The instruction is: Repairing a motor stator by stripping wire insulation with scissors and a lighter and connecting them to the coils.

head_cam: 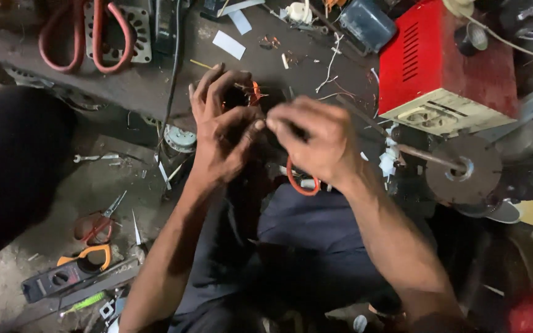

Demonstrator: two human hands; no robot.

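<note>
My left hand (220,126) wraps around a dark round motor part with copper windings (253,94), held at the edge of the dark workbench (131,86). My right hand (313,139) is closed beside it, fingertips pinched against the left thumb on something thin that I cannot make out. An orange-red handle loop (297,185) hangs under the right hand, and what it belongs to is hidden. Both forearms reach up from my lap, which is covered in dark blue cloth.
A red metal box (445,58) stands on the right, with a grey disc on a rod (464,169) below it. Red cable loops (84,37) lie at the back left. Scissors (100,222), a wrench (94,158) and a dark meter (63,277) lie on the floor at left.
</note>
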